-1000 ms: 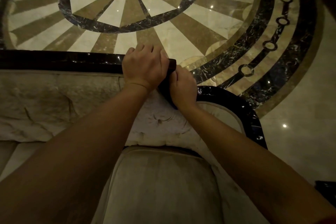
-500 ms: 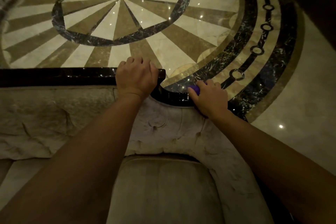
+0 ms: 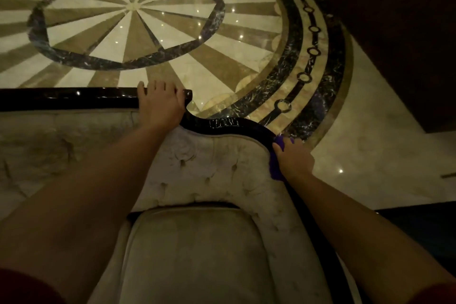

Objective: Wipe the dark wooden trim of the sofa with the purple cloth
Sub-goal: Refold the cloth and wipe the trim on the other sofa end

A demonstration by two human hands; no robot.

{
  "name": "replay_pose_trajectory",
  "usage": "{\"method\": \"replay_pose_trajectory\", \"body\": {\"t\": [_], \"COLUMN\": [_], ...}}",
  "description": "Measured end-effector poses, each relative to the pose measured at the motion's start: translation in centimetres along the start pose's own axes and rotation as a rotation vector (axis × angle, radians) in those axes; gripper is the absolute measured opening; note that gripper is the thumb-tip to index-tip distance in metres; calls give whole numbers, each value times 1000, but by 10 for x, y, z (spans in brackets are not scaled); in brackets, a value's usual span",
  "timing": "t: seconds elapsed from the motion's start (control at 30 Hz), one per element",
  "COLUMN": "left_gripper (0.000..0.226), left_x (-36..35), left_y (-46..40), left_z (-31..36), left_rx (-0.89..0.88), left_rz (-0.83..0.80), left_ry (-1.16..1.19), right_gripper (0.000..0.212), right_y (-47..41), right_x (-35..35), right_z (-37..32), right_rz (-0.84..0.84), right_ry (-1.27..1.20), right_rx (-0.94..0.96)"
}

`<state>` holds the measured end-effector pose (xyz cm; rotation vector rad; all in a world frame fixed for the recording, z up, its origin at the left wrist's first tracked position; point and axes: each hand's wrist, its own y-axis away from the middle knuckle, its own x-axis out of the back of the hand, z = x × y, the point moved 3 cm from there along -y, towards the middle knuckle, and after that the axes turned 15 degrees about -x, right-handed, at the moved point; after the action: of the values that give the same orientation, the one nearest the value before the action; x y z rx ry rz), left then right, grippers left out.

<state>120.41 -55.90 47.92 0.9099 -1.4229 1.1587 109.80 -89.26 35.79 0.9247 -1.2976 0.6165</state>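
The glossy dark wooden trim [image 3: 227,126] runs along the top of the sofa back, straight on the left and curving down to the right. My left hand [image 3: 160,106] lies over the end of the straight stretch, fingers draped across it. My right hand [image 3: 293,158] presses the purple cloth [image 3: 275,165] against the trim where it bends down the sofa's right side. Most of the cloth is hidden under the palm; purple shows above and below the hand.
The beige tufted sofa back [image 3: 217,170] and seat cushion [image 3: 197,254] fill the lower middle. Behind the sofa lies a polished marble floor [image 3: 133,7] with a starburst medallion. A dark wall or furniture [image 3: 407,32] stands at the upper right.
My right hand has slid with the cloth from beside the left hand, rightward and down along the curved trim. The left hand has stayed on the trim.
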Motion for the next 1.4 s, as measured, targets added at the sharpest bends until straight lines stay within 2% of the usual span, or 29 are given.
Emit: {"method": "replay_pose_trajectory", "body": {"t": [0.1, 0.2, 0.3, 0.37, 0.43, 0.47, 0.57, 0.67, 0.73, 0.83, 0.93, 0.97, 1.03, 1.1, 1.23, 1.3, 1.4], "left_gripper": [51, 56, 50, 46, 45, 47, 48, 39, 36, 45, 54, 59, 63, 52, 35, 35, 44], "left_x": [9, 4, -7, -17, -24, -24, -8, 19, 42, 68, 82, 84, 85, 85, 87, 90, 99], "left_y": [31, 80, 138, 172, 204, 217, 255, 293, 320, 366, 409, 422, 444, 462, 489, 499, 514], "left_z": [22, 71, 128, 163, 191, 202, 230, 244, 244, 240, 244, 245, 245, 244, 245, 244, 241], "left_rx": [-29, -68, -64, -128, -101, -20, 43, -40, -115, -198, -266, -280, -281, -255, -138, -43, 38], "left_rz": [63, 98, 21, -107, -298, -351, -444, -547, -541, -533, -555, -574, -605, -582, -438, -364, -239], "left_ry": [201, 413, 630, 680, 775, 913, 1178, 1391, 1484, 1479, 1405, 1381, 1337, 1284, 1339, 1391, 1417], "right_gripper": [46, 50, 54, 53, 50, 48, 42, 41, 43, 58, 95, 98, 91, 87, 84, 82, 76], "right_y": [36, 88, 126, 147, 169, 180, 217, 263, 297, 358, 418, 434, 455, 469, 484, 485, 488], "right_x": [-39, -69, -65, -52, -34, -25, 7, 26, 32, 22, -5, -14, -24, -31, -37, -40, -35], "right_z": [76, 147, 191, 200, 198, 194, 177, 163, 159, 161, 173, 178, 186, 198, 216, 224, 232], "right_rz": [-202, -360, -421, -427, -418, -410, -435, -620, -768, -1041, -1195, -1246, -1283, -1303, -1279, -1230, -1189], "right_ry": [-9, -40, -88, -208, -416, -539, -906, -1347, -1662, -1956, -1855, -1838, -1853, -1860, -1892, -1895, -1828], "right_rx": [-175, -263, -297, -299, -315, -330, -363, -371, -409, -502, -511, -505, -486, -442, -436, -456, -376]}}
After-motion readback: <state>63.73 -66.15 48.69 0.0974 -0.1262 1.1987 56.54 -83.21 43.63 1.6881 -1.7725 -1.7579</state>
